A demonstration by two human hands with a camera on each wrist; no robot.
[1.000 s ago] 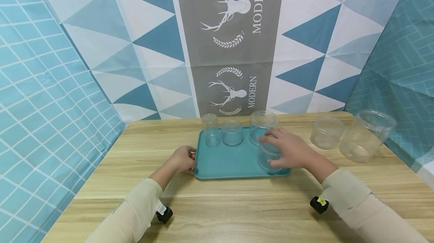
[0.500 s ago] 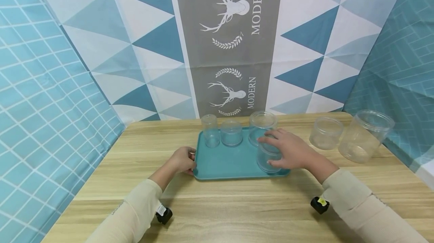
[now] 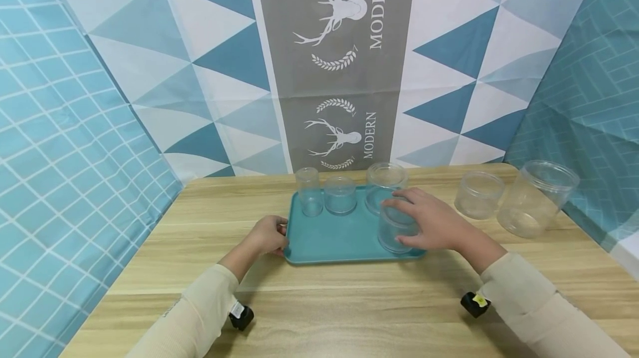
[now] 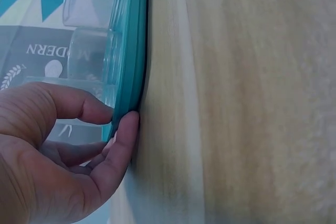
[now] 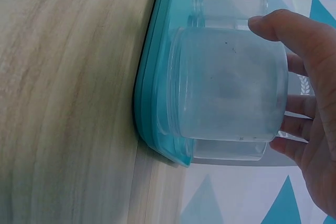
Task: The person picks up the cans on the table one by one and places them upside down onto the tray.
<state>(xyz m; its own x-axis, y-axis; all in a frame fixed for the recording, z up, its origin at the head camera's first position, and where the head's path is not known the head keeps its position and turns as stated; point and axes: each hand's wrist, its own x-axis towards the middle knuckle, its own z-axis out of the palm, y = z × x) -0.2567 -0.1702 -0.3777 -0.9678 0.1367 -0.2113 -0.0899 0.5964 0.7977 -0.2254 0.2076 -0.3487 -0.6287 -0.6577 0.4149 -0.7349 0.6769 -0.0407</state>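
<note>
My left hand (image 3: 269,234) pinches the teal tray (image 3: 329,238); my right hand (image 3: 431,218), fingers curved, clasps a clear jar (image 5: 226,85), unmoved since earlier.

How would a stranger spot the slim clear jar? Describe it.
On the wood-grain table, find the teal tray whose left edge the left hand grips. At its far left corner stands the slim clear jar, narrower than the tray's other three jars.

Wooden table (image 3: 344,308), triangle backdrop (image 3: 219,47), deer panel (image 3: 299,86) — grey
</note>
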